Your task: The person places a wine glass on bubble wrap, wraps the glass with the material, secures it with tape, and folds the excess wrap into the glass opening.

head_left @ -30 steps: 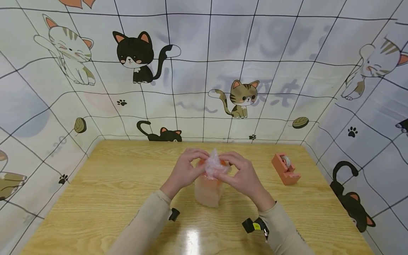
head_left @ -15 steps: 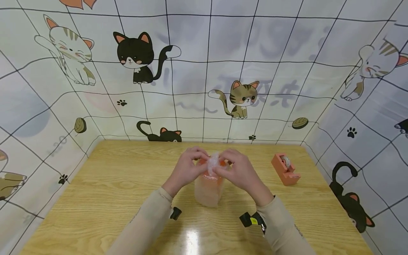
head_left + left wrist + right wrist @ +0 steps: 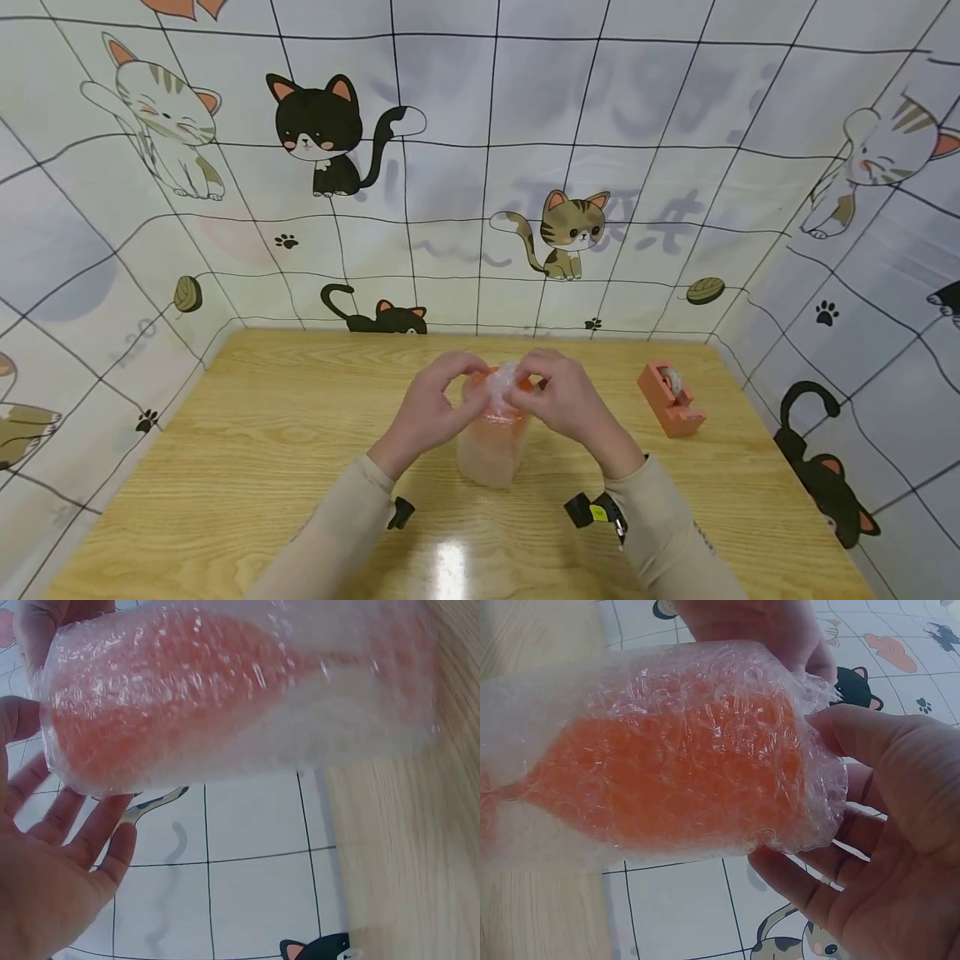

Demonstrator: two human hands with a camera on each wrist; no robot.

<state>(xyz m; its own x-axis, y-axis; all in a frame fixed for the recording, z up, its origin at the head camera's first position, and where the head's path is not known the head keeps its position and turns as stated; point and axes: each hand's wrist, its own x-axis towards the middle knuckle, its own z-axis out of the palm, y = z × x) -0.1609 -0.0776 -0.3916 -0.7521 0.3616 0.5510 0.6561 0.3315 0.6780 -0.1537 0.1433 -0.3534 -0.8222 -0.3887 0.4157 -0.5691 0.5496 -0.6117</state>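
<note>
An orange goblet (image 3: pixel 705 780) shows through the bubble wrap (image 3: pixel 322 727) around it. The wrapped bundle stands upright on the wooden table (image 3: pixel 300 400), its wide bowl uppermost and narrow stem below. At the top, the wrap is gathered and crumpled. My right hand (image 3: pixel 562 396) pinches this loose upper wrap between thumb and fingers. On the other side, my left hand (image 3: pixel 435 400) has its thumb at the top edge and its relaxed fingers spread along the wrap's side, fingertips right at the plastic. The goblet's rim is hidden under the folded wrap.
A coral tape dispenser (image 3: pixel 670 404) with a roll of clear tape stands on the table to the right. A cat-printed cloth (image 3: pixel 450 167) hangs behind the table and along both sides. Black wrist cameras (image 3: pixel 588 510) hang beneath the sleeves.
The crumpled peak of wrap has been pressed lower. My left hand has shifted slightly left and its fingers have loosened, while my right hand has moved a little inward at the top.
</note>
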